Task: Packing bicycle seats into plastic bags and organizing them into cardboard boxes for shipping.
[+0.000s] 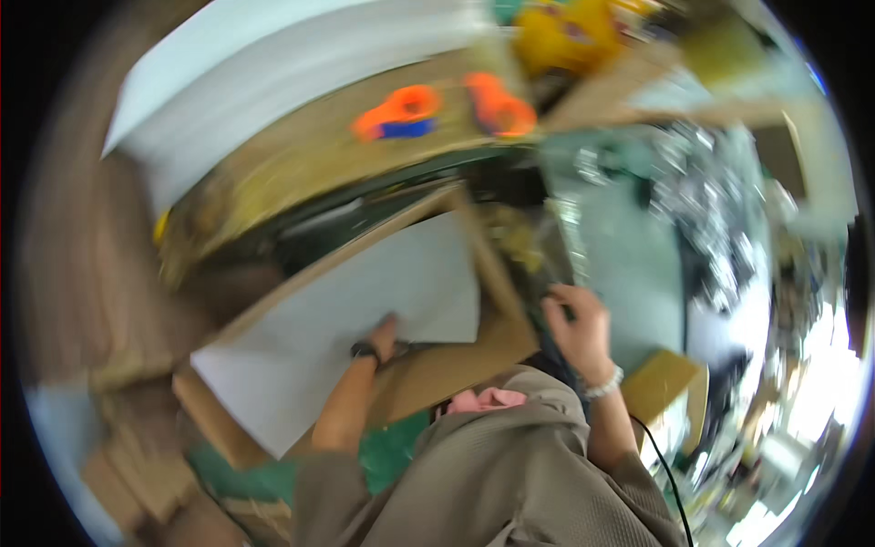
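A cardboard box [437, 374] stands in front of me, with a large white sheet [328, 301] lying in it. My left hand [386, 337], with a dark band at its wrist, reaches in at the near edge of the sheet. Its fingers are blurred and partly hidden, so their grip does not show. Just beyond the right side of the box, my right hand [581, 333] is raised, with a pale bracelet on its wrist. Thumb and fingers curl toward each other in a pinch; anything between them is too small or blurred to make out.
Two orange tape dispensers [401, 111] sit on a wooden bench [292, 146] behind the box. White sheets [301, 55] are stacked at the back left. Shiny clear plastic [702, 201] lies on a green surface at right. A smaller carton [665, 392] stands near my right arm.
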